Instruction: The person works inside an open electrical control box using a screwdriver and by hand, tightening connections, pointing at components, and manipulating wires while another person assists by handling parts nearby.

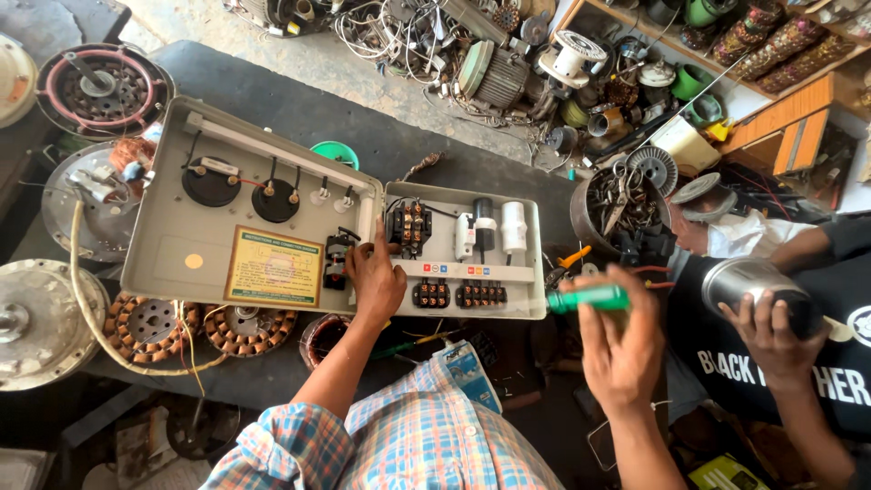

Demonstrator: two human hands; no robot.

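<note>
Now left hand (pixel 376 277) flat on grey panel box (pixel 272 227); right hand (pixel 621 340) seemingly clamped on green-handled screwdriver (pixel 590 298).

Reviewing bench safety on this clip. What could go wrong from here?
1. The left hand rests inside the open control box, fingers by the black contactor; if it is powered, which cannot be told, shock is possible.
2. The right hand holds a green-handled screwdriver close to another person's hand on a metal cylinder; a slip could jab it.
3. The hinged lid lies over loose stator windings and could rock.
</note>
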